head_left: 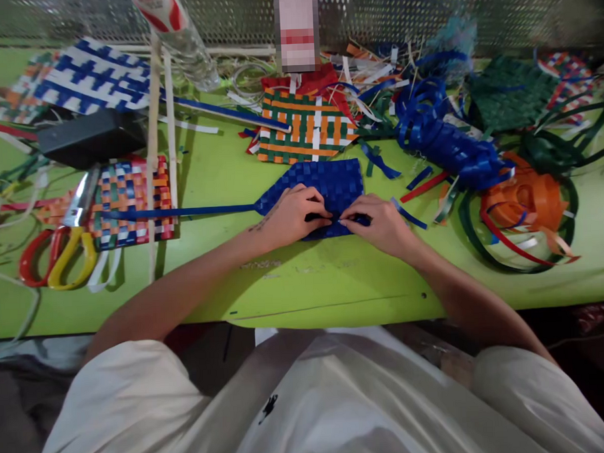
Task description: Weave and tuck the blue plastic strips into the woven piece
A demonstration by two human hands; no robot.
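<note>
A blue woven hand fan (324, 175) of plaited flat strips lies on the green table, its long thin handle (211, 210) pointing left. My left hand (304, 213) rests over the lower middle of the weave, with thumb and fingers pinched on it. Close beside, my right hand (374, 220) pinches at the fan's lower right part, its fingertips almost meeting those of the left. The small bit of strip between the fingertips is mostly hidden.
Scissors (74, 226) with red and yellow handles lie at the left by a multicoloured woven piece (131, 200). An orange and green woven fan (307, 126) lies behind the blue one. Blue strip coils (443, 140) and an orange roll (523, 197) are on the right. A bottle (189, 51) stands behind.
</note>
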